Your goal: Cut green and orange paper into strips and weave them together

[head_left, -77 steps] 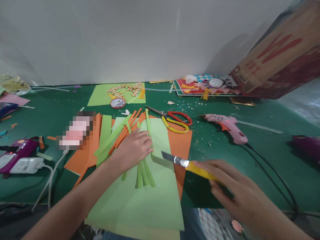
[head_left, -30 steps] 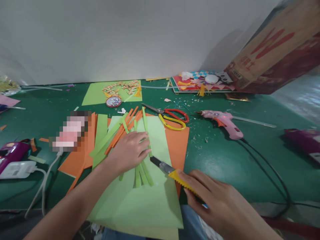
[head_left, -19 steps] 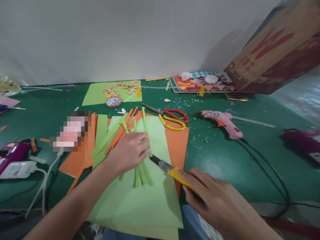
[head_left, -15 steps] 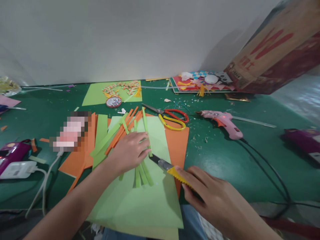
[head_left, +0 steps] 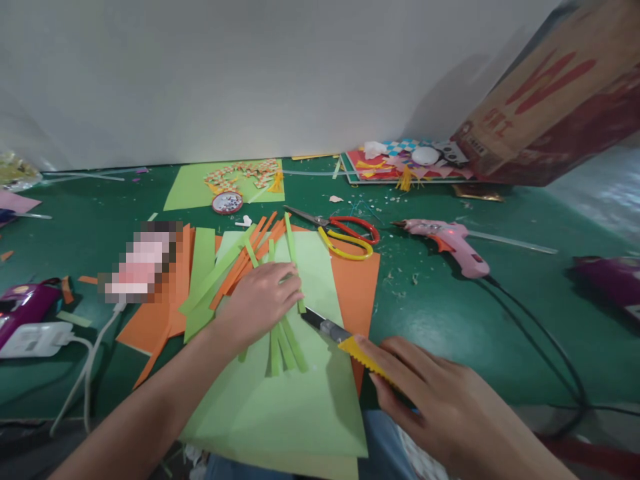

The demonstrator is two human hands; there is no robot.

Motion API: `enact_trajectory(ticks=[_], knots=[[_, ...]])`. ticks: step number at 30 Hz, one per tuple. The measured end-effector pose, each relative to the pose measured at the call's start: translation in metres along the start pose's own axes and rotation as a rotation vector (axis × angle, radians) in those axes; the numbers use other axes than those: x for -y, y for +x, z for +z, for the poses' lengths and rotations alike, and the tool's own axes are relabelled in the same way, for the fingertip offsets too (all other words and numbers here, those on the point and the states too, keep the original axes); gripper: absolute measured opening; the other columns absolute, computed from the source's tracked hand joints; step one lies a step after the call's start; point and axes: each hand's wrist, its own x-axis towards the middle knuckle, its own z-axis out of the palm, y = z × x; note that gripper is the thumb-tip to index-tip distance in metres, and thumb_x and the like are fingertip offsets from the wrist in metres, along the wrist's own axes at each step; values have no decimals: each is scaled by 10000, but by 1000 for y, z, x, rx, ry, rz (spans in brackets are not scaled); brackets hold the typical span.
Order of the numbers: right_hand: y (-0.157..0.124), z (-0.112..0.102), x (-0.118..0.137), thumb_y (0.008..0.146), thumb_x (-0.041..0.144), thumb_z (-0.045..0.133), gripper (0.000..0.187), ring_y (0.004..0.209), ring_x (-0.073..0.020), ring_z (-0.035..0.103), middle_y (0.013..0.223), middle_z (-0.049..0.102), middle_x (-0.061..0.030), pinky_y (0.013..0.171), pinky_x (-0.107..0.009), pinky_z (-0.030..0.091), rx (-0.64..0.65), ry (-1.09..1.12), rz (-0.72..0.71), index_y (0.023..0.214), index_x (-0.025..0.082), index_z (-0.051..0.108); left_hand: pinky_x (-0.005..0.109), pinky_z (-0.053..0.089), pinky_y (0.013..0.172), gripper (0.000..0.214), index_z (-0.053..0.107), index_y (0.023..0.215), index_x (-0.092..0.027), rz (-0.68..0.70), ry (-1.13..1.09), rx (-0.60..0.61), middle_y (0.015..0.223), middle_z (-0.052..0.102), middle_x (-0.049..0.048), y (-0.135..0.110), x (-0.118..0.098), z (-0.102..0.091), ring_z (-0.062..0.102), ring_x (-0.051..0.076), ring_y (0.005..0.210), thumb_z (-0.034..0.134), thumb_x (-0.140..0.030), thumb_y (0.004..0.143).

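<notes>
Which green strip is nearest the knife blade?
The green strip pointing toward the scissors: its near end sits at the knife blade; the others lie farther off, several fanning from under the left hand.

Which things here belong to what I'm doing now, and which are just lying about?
Apparently in use: knife in right hand; green strip touched by left hand; pale sheet beneath.
Apparently lying about: scissors, glue gun, dish, paper bag.

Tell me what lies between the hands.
Head view: the knife in the right hand, and the end of a green strip by the left hand, over green paper.
</notes>
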Motion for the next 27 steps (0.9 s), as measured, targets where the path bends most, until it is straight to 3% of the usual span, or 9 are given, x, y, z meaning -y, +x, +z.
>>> enact_trajectory(ticks=[8, 13, 22, 27], knots=[[-4, 4, 1, 960, 134, 295, 354, 594, -129, 631, 735, 649, -64, 468, -240, 485, 4, -38, -20, 1050, 90, 634, 294, 561, 765, 290, 642, 856, -152, 28, -62, 33, 946, 697, 61, 4, -2, -6, 667, 160, 877, 407, -241, 1000], [-3, 5, 2, 948, 97, 284, 367, 566, -140, 621, 736, 655, -71, 451, -263, 485, -23, -55, -40, 1018, 79, 644, 322, 555, 704, 296, 656, 833, -138, 34, -13, -4, 922, 701, 71, 2, -3, -5, 666, 190, 832, 429, -248, 988], [-1, 3, 2, 970, 123, 241, 426, 564, -131, 639, 709, 648, -70, 458, -241, 489, -6, -50, -13, 1027, 84, 660, 331, 558, 734, 257, 664, 856, -131, 41, -6, 31, 942, 697, 81, 2, -3, -4, 670, 198, 866, 459, -231, 976], [-1, 5, 1, 942, 89, 310, 371, 591, -145, 642, 744, 666, -88, 457, -245, 491, 5, -63, -43, 1013, 110, 674, 325, 550, 756, 289, 655, 853, -142, 46, -2, 38, 931, 697, 72, 2, -4, -5, 667, 192, 868, 423, -243, 991]])
